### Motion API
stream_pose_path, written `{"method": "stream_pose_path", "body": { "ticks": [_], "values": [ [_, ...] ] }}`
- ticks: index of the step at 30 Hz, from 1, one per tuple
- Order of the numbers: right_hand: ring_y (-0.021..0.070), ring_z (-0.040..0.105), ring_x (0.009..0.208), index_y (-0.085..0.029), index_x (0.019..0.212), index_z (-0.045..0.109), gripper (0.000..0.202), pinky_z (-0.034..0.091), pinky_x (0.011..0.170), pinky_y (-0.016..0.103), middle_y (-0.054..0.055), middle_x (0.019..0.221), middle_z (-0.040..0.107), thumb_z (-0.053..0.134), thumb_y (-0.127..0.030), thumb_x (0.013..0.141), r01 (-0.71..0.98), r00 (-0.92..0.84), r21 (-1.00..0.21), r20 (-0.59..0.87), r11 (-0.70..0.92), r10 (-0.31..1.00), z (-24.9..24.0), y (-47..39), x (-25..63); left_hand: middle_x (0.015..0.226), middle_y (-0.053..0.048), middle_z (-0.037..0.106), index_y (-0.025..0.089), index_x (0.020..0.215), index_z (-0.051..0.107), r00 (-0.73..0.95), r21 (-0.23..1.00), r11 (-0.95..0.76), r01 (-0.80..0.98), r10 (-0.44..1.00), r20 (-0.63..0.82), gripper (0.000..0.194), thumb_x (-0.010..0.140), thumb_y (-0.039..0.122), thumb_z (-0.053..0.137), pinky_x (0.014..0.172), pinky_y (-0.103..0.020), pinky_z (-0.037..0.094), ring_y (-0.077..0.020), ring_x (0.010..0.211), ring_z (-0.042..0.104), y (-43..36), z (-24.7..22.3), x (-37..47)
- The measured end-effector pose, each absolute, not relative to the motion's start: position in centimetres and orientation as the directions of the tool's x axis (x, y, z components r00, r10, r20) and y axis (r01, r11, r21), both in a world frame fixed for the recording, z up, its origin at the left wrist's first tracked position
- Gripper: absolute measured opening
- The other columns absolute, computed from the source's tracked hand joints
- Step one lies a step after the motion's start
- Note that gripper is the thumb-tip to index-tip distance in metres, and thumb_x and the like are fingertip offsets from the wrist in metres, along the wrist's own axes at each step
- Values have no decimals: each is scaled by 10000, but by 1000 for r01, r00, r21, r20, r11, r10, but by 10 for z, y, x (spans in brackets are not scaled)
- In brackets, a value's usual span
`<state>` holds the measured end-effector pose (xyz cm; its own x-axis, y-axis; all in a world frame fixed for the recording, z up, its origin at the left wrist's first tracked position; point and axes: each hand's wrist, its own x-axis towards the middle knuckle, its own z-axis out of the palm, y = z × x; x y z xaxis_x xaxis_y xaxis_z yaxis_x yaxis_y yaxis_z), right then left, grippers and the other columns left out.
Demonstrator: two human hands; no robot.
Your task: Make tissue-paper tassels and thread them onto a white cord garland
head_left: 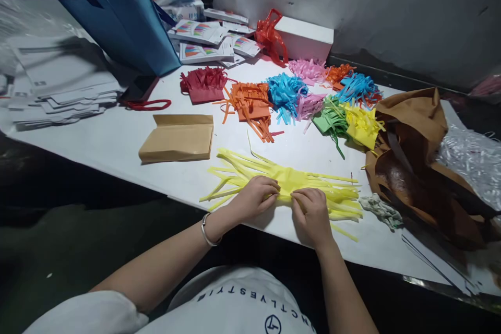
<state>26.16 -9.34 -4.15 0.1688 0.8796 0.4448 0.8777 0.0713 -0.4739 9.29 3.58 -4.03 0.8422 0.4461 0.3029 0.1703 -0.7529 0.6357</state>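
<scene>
Your left hand [256,197] and right hand [314,215] sit curled close together, each grip pinching the near edge of the yellow fringed sheet [290,179]. It lies on the worktop [121,141], solid-centred (strips splaying both ways).

On the tabletop [97,142], with the fringed sheet [290,177] as clock centre, the left fingers [270,185] sit at seven o'clock on its near edge, the right fingers [311,195] at five. A folded packet [180,141] lies at ten; farther out that way, a flat stack [62,83] sits beside a tote bag [125,26]. Flat boxes [205,52] pile at eleven; a long box [307,37] stands at twelve, behind fringed bundles [287,91] arcing from eleven to two. Toward three, a crumpled bag [413,115].
</scene>
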Motion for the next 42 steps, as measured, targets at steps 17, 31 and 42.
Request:
{"method": "stream_pose_path", "body": {
  "ticks": [17, 31, 42],
  "values": [
    [228, 581, 999, -174, 1086, 672, 234, 390, 950, 418, 89, 1043, 675, 571, -175, 875, 958, 124, -278, 616, 67, 778, -56, -95, 256, 924, -99, 698, 156, 930, 673, 763, 420, -897, 139, 367, 532, 230, 966, 209, 452, 893, -396, 463, -219, 930, 618, 26, -55, 95],
    [192, 642, 1041, -187, 1019, 654, 264, 332, 1093, 428, 67, 1033, 726, 434, -76, 923, 964, -13, -209, 584, 167, 811, -55, -107, 250, 1029, -60, 719, 188, 989, 662, 834, 364, -921, 138, 306, 460, 196, 954, 141, 476, 928, -393, 400, -209, 1013, 616, 20, -54, 82],
    [172, 541, 597, -200, 625, 552, 308, 284, 638, 306, 10, 603, 621, 552, -176, 932, 924, 267, -341, 258, -171, 928, -30, -76, 264, 839, -94, 687, 150, 825, 653, 843, 298, -793, 531, 528, -98, 213, 921, 150, 462, 676, -331, 421, -228, 751, 633, 35, -5, 107]
  ]
}}
